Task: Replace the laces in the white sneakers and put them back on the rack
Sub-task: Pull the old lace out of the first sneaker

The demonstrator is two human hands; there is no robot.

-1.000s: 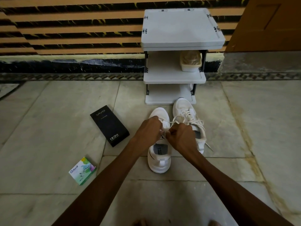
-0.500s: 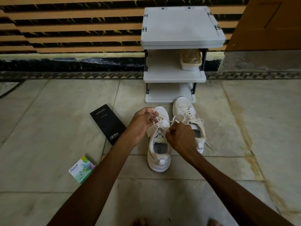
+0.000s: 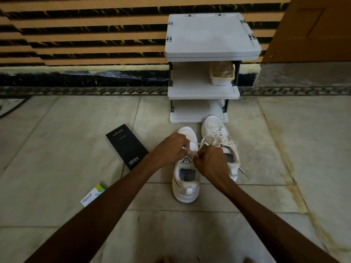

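Observation:
Two white sneakers stand side by side on the floor in front of a white rack [image 3: 203,92]. The left sneaker [image 3: 186,183] points its toe at the rack, and both my hands work over its eyelets. My left hand [image 3: 171,149] pinches a white lace [image 3: 204,143] above the shoe's tongue. My right hand [image 3: 210,160] is curled round the same lace just to the right, and a loop of it arcs up from that fist. The right sneaker [image 3: 218,133] is laced, with loose ends trailing to the floor.
A black phone box [image 3: 127,146] lies on the tiles left of the shoes. A small green and white carton [image 3: 93,194] lies nearer me, partly behind my left forearm. A beige tub [image 3: 222,74] sits on the rack's middle shelf. A striped wall runs behind.
My left hand went out to the shoe's toe half a second ago and has come back beside my right hand over the tongue. The right hand has hardly moved.

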